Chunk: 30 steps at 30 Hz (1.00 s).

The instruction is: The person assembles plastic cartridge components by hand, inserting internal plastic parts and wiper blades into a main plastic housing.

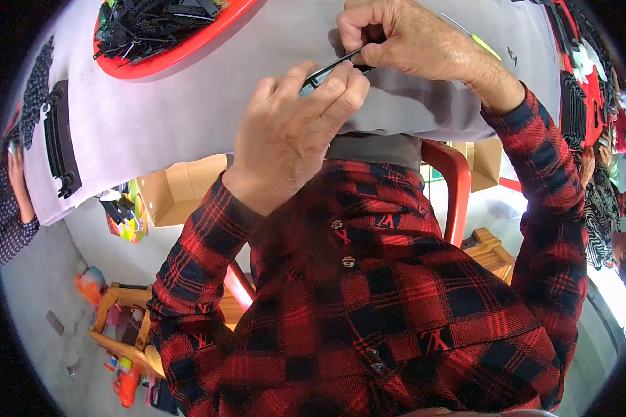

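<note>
Between both hands is a slim black plastic strip [329, 67], tilted up toward the right, with a pale bluish patch along its lower end. My left hand [295, 115] closes its fingers around the lower end. My right hand [424, 45] pinches the upper end between thumb and curled fingers; whatever else may lie inside that pinch is hidden. Just beyond my right wrist lies a thin tool with a yellow-green handle [485, 46] and a slender metal shaft. A few tiny black pieces [512, 57] rest on the pale table cover [167, 118] to its right.
At the far left stands a red basin [181, 54] heaped with black plastic parts [153, 28]. Stacked black strips [59, 142] lie at the table's left end. Other people sit at both sides. Below are a cardboard box [177, 194], a red chair [455, 187] and wooden stools [122, 299].
</note>
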Motion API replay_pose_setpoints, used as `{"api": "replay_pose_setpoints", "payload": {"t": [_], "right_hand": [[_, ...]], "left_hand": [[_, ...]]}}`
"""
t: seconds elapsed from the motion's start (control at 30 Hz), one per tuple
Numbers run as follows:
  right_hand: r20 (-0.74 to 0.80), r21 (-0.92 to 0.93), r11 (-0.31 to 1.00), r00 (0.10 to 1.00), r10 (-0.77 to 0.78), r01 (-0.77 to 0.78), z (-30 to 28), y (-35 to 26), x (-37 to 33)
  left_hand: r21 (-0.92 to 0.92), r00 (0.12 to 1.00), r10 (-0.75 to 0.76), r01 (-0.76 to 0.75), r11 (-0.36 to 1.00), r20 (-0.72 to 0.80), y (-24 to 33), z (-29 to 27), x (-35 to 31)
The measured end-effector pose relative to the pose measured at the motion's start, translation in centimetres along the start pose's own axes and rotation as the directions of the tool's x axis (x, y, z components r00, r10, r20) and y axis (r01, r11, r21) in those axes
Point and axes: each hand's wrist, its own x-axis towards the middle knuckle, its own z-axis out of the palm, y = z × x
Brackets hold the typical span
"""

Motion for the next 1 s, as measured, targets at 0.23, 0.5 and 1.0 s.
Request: {"api": "replay_pose_setpoints", "payload": {"t": [0.23,0.5,1.0], "right_hand": [[0.093,0.106,0.868,0.874,0.477,-0.485,0.3,-0.09,0.4],[-0.031,-0.108,0.994,0.999,0.01,-0.013,0.56,0.13,-0.09],[-0.034,-0.3,0.954,0.999,-0.007,-0.004,0.75,0.37,0.01]], "left_hand": [[0.006,1.0,0.003,-0.003,1.0,-0.022,0.02,0.16,-0.05],[-0.03,1.0,-0.006,0.007,1.0,0.015,-0.04,-0.08,0.01],[-0.134,0.999,-0.04,0.039,0.99,-0.007,-0.15,-0.54,0.38]]}}
